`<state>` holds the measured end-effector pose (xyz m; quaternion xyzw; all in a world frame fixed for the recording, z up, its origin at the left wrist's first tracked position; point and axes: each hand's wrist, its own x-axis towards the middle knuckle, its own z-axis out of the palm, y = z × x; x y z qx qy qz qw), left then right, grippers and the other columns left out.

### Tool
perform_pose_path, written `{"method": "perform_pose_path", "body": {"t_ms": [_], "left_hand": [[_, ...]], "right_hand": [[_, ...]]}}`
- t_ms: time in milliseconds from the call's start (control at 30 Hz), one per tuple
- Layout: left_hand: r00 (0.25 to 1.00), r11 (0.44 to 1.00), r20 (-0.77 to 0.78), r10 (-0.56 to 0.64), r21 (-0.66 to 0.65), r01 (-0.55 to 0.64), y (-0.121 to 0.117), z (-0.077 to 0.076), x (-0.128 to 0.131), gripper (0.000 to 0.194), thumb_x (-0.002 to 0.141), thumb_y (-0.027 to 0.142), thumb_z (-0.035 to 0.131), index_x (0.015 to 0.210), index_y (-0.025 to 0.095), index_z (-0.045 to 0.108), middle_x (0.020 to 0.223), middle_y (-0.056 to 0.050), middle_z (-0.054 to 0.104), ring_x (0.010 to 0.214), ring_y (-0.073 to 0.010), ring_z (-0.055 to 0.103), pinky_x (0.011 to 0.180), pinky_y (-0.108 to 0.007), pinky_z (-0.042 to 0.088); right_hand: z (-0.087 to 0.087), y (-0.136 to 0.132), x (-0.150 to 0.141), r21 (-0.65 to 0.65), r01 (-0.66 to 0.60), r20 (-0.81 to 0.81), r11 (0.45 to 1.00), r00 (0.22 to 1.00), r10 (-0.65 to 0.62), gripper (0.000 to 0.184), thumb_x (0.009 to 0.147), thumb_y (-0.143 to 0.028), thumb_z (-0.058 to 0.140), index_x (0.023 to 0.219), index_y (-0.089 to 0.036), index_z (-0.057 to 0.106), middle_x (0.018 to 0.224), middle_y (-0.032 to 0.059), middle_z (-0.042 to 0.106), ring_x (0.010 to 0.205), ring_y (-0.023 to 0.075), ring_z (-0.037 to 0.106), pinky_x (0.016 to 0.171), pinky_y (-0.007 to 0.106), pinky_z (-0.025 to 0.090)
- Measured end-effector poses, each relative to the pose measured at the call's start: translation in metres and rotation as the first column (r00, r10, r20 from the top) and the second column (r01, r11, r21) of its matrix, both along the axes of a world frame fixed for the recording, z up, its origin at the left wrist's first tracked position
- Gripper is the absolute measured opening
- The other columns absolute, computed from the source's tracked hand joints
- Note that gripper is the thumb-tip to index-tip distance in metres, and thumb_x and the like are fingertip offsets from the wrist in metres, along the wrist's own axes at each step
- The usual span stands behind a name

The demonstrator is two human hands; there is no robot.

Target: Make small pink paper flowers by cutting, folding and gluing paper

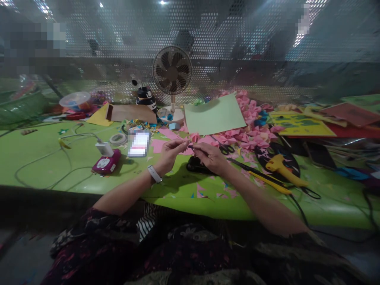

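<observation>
Left hand point(172, 154) and right hand point(212, 156) meet above the green table point(166, 190), fingertips nearly together. A small dark item point(190, 146) lies between the two sets of fingertips; its kind is too small to determine. The right hand pinches it between thumb and fingers. The left hand's thumb and forefinger are brought together at its other side; whether they grip it cannot be told. A black object point(197, 165) sits on the table just below the hands. Pink paper pieces point(252, 122) are heaped beyond the right hand, beside black-handled scissors point(227, 149).
</observation>
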<state>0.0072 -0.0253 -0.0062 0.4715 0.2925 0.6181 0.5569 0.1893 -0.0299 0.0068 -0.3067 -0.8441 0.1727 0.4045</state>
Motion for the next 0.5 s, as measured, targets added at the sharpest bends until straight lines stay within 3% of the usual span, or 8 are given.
{"method": "perform_pose_path", "body": {"t_ms": [200,367,500], "left_hand": [[0.998,0.998,-0.004,0.067,-0.011,-0.067,-0.0020,0.0031,0.0013,0.030,0.059,0.042,0.089,0.065,0.018,0.072,0.063,0.002,0.062,0.060,-0.0079,0.049,0.059,-0.023,0.040],[0.996,0.996,0.007,0.084,0.008,-0.084,-0.0027,0.0029,0.0018,0.029,0.063,0.040,0.087,0.061,0.018,0.068,0.060,0.003,0.057,0.058,-0.0070,0.046,0.060,-0.023,0.040],[0.995,0.994,-0.013,0.101,0.039,-0.101,-0.0008,-0.0002,0.0006,0.029,0.066,0.042,0.086,0.063,0.019,0.068,0.061,0.003,0.057,0.059,-0.0075,0.046,0.060,-0.023,0.040]], "right_hand": [[-0.0049,-0.0056,-0.0051,0.100,0.110,0.065,0.989,0.991,-0.117,0.030,0.095,-0.035,0.057,0.120,-0.019,0.061,0.114,0.0106,0.072,0.097,0.0226,0.070,0.083,0.034,0.056],[-0.0097,-0.0061,-0.0058,0.251,0.245,0.136,0.936,0.949,-0.285,0.027,0.100,-0.032,0.047,0.118,-0.021,0.063,0.108,0.0112,0.072,0.097,0.0247,0.070,0.078,0.035,0.056],[-0.0096,-0.0046,-0.0051,0.282,0.246,0.148,0.927,0.944,-0.295,0.028,0.101,-0.034,0.046,0.117,-0.023,0.066,0.106,0.0094,0.074,0.094,0.0227,0.070,0.074,0.032,0.056]]}}
